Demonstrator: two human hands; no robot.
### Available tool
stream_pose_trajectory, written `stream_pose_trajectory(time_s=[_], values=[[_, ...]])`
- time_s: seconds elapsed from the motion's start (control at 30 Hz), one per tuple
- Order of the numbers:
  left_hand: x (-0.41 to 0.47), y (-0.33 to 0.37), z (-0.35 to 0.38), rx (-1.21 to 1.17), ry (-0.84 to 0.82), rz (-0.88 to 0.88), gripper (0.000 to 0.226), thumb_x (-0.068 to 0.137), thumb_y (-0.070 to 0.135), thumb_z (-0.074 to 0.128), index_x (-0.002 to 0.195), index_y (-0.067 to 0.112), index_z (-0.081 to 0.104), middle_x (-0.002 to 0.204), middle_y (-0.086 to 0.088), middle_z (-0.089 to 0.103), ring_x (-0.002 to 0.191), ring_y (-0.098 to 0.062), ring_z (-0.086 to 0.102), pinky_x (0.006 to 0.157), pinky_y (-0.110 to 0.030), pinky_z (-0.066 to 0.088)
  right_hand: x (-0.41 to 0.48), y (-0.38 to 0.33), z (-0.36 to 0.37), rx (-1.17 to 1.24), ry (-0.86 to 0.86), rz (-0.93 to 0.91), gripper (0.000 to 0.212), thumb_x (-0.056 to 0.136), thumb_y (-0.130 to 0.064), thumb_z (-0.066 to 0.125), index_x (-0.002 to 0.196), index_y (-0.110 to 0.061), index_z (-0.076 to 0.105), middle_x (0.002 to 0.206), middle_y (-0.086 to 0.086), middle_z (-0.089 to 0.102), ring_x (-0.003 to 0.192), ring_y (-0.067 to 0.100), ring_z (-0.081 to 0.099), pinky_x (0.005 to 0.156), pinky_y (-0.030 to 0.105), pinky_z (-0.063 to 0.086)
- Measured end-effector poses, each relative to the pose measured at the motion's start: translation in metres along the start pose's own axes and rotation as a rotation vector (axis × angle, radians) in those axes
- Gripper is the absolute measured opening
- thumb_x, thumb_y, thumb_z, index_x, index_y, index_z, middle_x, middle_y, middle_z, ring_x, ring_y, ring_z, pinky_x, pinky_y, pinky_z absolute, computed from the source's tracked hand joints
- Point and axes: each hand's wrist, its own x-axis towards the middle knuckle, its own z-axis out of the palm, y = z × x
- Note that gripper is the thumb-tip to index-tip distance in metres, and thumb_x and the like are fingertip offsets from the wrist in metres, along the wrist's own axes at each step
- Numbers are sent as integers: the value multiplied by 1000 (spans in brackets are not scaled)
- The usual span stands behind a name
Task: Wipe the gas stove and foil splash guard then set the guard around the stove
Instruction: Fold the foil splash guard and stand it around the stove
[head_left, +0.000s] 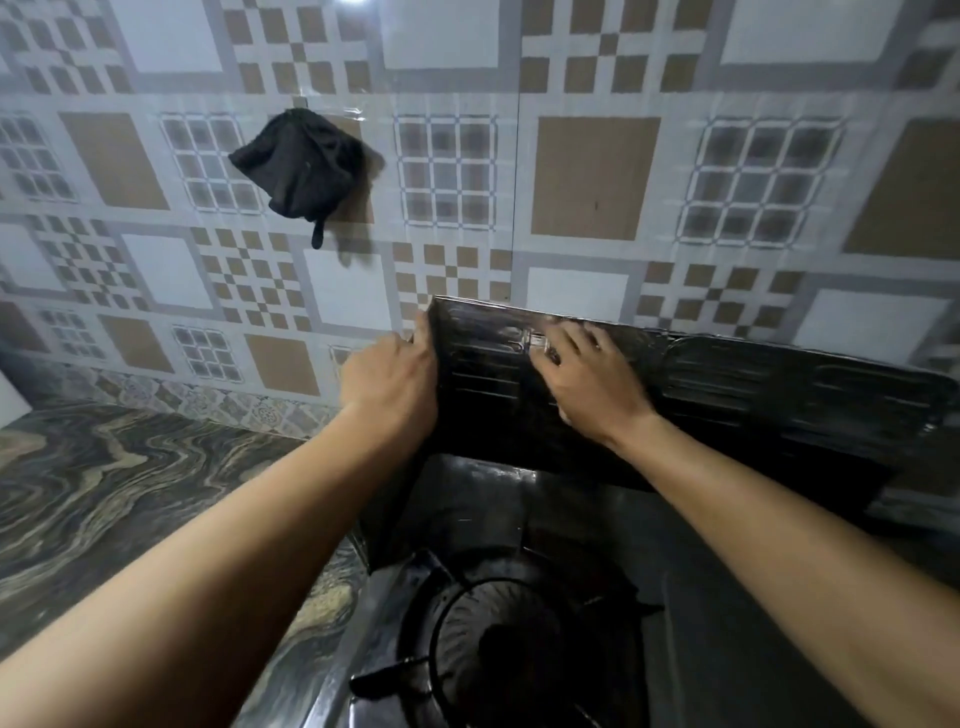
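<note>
The dark, ribbed foil splash guard (753, 395) stands upright behind the gas stove (483, 519), leaning toward the tiled wall. My left hand (389, 384) grips the guard's left edge, fingers curled around it. My right hand (587, 374) lies flat with fingers spread against the guard's front face near the top. The stove's black burner and pan support (514, 639) sit below between my forearms. A side panel of the guard drops down along the stove's left side under my left hand.
A black cloth (306, 166) hangs from a hook on the patterned tile wall (592, 176) up left. The marbled countertop (130, 493) stretches left of the stove. The guard's right end reaches toward the frame's right edge.
</note>
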Motion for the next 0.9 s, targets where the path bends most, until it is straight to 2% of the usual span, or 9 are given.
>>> stream_pose_trajectory(time_s=[0.07, 0.17, 0.27, 0.33, 0.4, 0.53, 0.6, 0.67, 0.9], values=[[-3, 24, 3, 80, 55, -7, 83, 90, 18, 58, 156, 10, 8, 151, -31, 29, 139, -49, 31, 107, -59, 35, -28, 7, -3, -30, -72, 173, 40, 70, -6, 66, 110, -5, 64, 125, 23, 59, 106, 40, 56, 83, 50, 48], [-7, 68, 17, -117, 173, 145, 78, 87, 16, 57, 153, 4, 19, 160, -25, 17, 149, -41, 13, 118, -54, 20, -61, 13, -1, 14, -226, 398, 51, 82, -8, 59, 132, -6, 53, 130, 22, 54, 112, 43, 53, 83, 53, 49], [5, 111, 38, -645, -34, 85, 79, 88, 14, 54, 154, 4, 12, 161, -24, 12, 150, -37, 13, 117, -45, 25, -78, 22, 15, 120, -378, 575, 77, 96, -19, 55, 156, -17, 7, 160, 26, 10, 142, 55, 13, 103, 73, 29], [22, 133, 50, -885, -223, -23, 90, 94, 24, 56, 156, 9, -8, 161, -29, -9, 150, -42, 2, 120, -46, 16, -86, 33, 30, 201, -399, 608, 89, 98, -26, 54, 154, -31, -15, 159, 20, -25, 142, 55, -16, 104, 81, 7], [40, 147, 61, -997, -279, -154, 105, 92, 37, 62, 153, 15, -20, 158, -30, -20, 149, -45, -4, 119, -50, 11, -94, 45, 44, 236, -385, 569, 93, 98, -31, 52, 148, -42, -25, 152, 13, -43, 139, 48, -32, 102, 81, -6], [71, 167, 71, -1080, -177, -232, 129, 81, 58, 68, 148, 7, -30, 153, -34, -30, 146, -48, -15, 119, -52, 4, -109, 63, 62, 199, -159, 464, 101, 92, -27, 64, 153, -37, -15, 160, 15, -27, 146, 44, -18, 105, 81, 8], [81, 180, 73, -1128, -112, -291, 136, 76, 64, 68, 146, 1, -30, 150, -36, -32, 144, -50, -19, 119, -50, 0, -108, 74, 68, 210, -67, 583, 102, 88, -42, 66, 156, -30, -10, 161, 18, -20, 148, 40, -13, 105, 81, 7], [87, 191, 75, -1180, -49, -358, 139, 73, 66, 68, 146, -1, -29, 150, -37, -32, 143, -50, -23, 118, -48, -2, -101, 81, 72, 243, -49, 698, 108, 85, -53, 62, 154, -29, -18, 158, 18, -29, 146, 37, -20, 104, 79, -2], [88, 199, 99, -1270, 132, -242, 138, 73, 63, 72, 148, 15, -32, 145, -36, -40, 138, -55, -30, 115, -57, -5, -96, 79, 93, 317, -3, 752, 113, 82, -54, 67, 154, -27, -17, 158, 20, -26, 142, 37, -29, 102, 82, 13]])
